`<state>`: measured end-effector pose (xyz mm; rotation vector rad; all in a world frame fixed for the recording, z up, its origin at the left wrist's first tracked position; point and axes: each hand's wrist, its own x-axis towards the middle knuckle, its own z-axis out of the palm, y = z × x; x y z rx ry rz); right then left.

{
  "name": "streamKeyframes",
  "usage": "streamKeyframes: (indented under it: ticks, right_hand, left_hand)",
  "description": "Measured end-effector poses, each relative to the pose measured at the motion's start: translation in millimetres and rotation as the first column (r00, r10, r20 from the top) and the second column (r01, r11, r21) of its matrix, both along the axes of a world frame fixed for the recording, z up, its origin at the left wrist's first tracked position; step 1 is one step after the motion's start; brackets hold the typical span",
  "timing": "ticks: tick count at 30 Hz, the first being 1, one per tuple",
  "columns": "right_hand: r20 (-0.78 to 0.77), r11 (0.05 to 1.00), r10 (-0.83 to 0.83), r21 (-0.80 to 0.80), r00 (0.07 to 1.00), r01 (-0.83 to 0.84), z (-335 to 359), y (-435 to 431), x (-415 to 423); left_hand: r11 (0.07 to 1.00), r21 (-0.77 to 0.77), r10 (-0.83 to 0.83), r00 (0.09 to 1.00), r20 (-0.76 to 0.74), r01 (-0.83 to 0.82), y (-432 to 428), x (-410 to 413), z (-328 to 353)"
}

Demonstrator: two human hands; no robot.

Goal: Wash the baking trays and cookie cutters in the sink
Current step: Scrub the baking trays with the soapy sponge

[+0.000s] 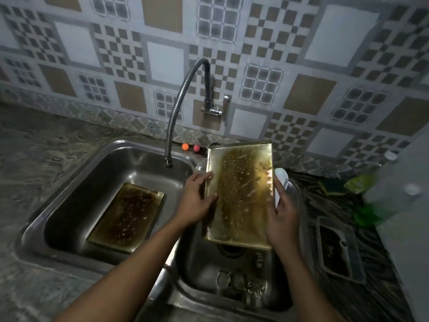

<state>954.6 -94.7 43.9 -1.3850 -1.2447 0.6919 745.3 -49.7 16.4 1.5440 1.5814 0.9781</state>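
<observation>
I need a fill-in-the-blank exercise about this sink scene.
The left hand and right hand hold a baking tray above the ____ basin of the sink.
The faucet spout hangs over the ____ basin, where a second tray lies.
Behind the sink sit an orange ball and a ____ one.
Missing words: right; left; pink.

Two slim bare forearms (130, 275), left hand (197, 201) and right hand (282, 219) likewise bare.
</observation>
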Motion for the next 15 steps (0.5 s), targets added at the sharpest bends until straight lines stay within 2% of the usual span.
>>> streamKeyframes:
  ticks: [2,7,10,15]
  right_hand:
    - [-0.062,1.0,-0.011,-0.013,0.998,0.011,-3.5,-1.1,-14.2]
    - [-0.054,0.983,0.017,-0.184,0.998,-0.027,-38.6,4.0,-73.9]
    - [-0.06,0.97,0.079,-0.225,0.995,-0.091,-52.7,11.4,-133.3]
    - [0.073,0.932,0.239,-0.297,0.968,-0.208,-84.8,40.8,-227.9]
  left_hand:
    - [0.996,-0.06,-0.06,0.997,0.055,0.063,-4.8,-17.0,0.2]
    - [0.976,-0.185,-0.125,0.99,-0.066,0.111,-1.9,-91.7,-11.6]
    - [0.947,-0.285,-0.192,0.971,-0.141,0.146,2.4,-159.0,-20.5]
    - [0.921,-0.381,-0.185,0.949,-0.257,0.077,27.0,-268.3,-37.5]
